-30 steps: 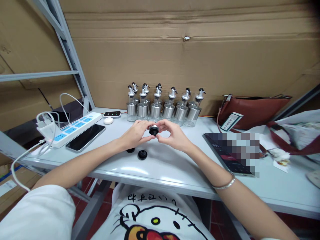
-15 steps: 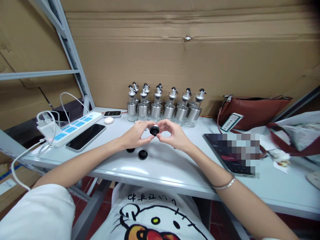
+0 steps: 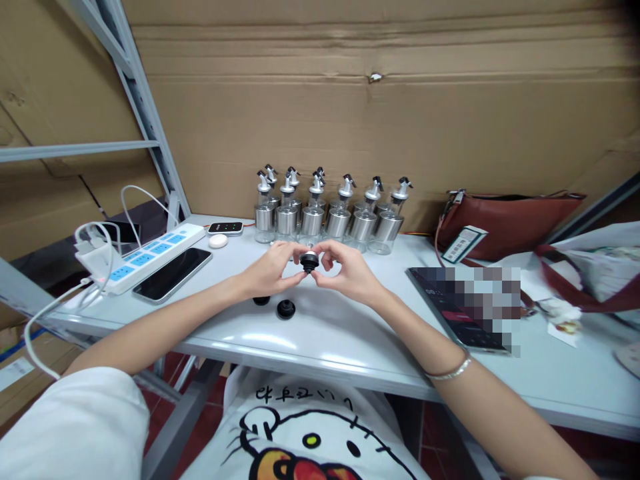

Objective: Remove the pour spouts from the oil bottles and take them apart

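Stopper (image 3: 309, 263), black w/ silver rim, pinched btwn fingertips of my L hand (image 3: 274, 272) & R hand (image 3: 351, 275), both near-closed, w/ black cap (image 3: 286, 309) just below L hand; uneven thumb pressure could, I judge, tip it loose.

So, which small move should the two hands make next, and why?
Perhaps turn the black ringed piece slightly: the left hand and right hand hold it between them, silver part up, and they hide some of its edge, so turning might show more.
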Available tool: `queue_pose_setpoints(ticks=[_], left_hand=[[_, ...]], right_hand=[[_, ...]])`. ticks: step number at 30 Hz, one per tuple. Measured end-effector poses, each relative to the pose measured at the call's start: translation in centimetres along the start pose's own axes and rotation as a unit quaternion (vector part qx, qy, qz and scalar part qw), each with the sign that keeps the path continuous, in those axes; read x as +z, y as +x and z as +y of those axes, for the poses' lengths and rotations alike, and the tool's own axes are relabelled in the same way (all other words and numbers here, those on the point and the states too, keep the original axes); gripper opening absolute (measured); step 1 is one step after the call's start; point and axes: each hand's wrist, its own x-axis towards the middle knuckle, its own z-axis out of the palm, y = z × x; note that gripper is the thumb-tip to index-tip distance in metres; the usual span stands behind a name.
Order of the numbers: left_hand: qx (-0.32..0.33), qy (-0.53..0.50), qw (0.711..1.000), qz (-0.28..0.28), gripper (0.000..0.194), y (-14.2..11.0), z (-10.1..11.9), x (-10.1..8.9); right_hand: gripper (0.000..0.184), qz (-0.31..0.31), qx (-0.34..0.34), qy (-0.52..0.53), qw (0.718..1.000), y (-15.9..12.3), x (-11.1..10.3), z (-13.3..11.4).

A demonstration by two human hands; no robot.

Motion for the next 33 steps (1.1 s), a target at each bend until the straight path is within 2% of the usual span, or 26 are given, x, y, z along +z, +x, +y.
queue_pose_setpoints(ticks=[8,27,33], left_hand=[[-0.002,0.012,1.000,0.002,0.026,-0.12,0.15,-0.09],[-0.011,0.042,0.998,-0.036,0.019,0.05,0.17,-0.20],[0.004,0.041,0.999,-0.018,0.024,-0.15,-0.18,0.13]], right_hand=[[0.020,-0.004,0.003,0.000,1.000,0.05,-0.12,-0.30],[0.012,-0.049,0.010,-0.017,0.999,0.03,-0.51,-0.35],[0.013,-0.042,0.029,0.013,0.999,0.05,-0.46,-0.10]])
